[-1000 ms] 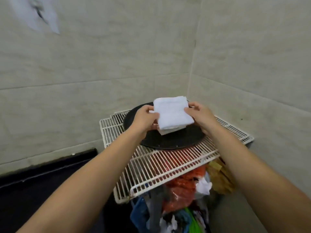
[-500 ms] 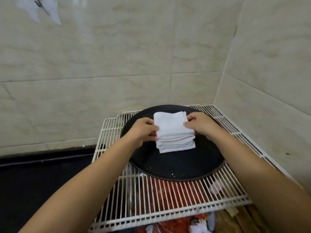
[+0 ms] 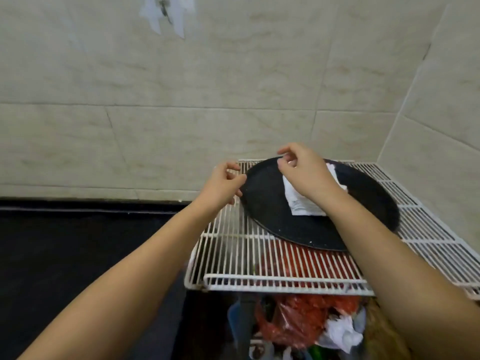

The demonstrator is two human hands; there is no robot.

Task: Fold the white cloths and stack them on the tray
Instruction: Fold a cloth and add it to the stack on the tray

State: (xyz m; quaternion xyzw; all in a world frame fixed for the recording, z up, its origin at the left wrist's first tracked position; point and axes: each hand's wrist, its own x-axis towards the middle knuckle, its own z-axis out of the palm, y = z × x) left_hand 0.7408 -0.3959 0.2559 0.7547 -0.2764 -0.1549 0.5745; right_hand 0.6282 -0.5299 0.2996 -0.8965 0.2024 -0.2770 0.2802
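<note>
The folded white cloths point(image 3: 302, 203) lay in a small stack on the round black tray point(image 3: 267, 211), toward its middle, their layered edges facing the camera and their far part hidden behind the right forearm. The tray sat on a white wire rack point(image 3: 233, 253) pushed into the corner of a tiled wall point(image 3: 207, 87).

Neither hand held anything. The left hand point(image 3: 223, 185) hung above the rack at the tray's left rim, fingers loosely curled, thumb and fingertips near each other but pinching nothing — whether it brushed the rim could not be told. The right hand point(image 3: 304, 168) hovered over the tray's far side, above the stack, its fingers likewise relaxed and bent, clear of the cloths.

Beneath the rack showed a jumble of bags — a red plastic bag point(image 3: 293, 323), a crumpled white one point(image 3: 340, 331) beside it, and something blue point(image 3: 235, 320) at the left. A dark counter surface point(image 3: 78, 242) stretched off to the left of the rack, along the base of the wall. High on the wall hung pale torn scraps point(image 3: 166, 14), blurred.
</note>
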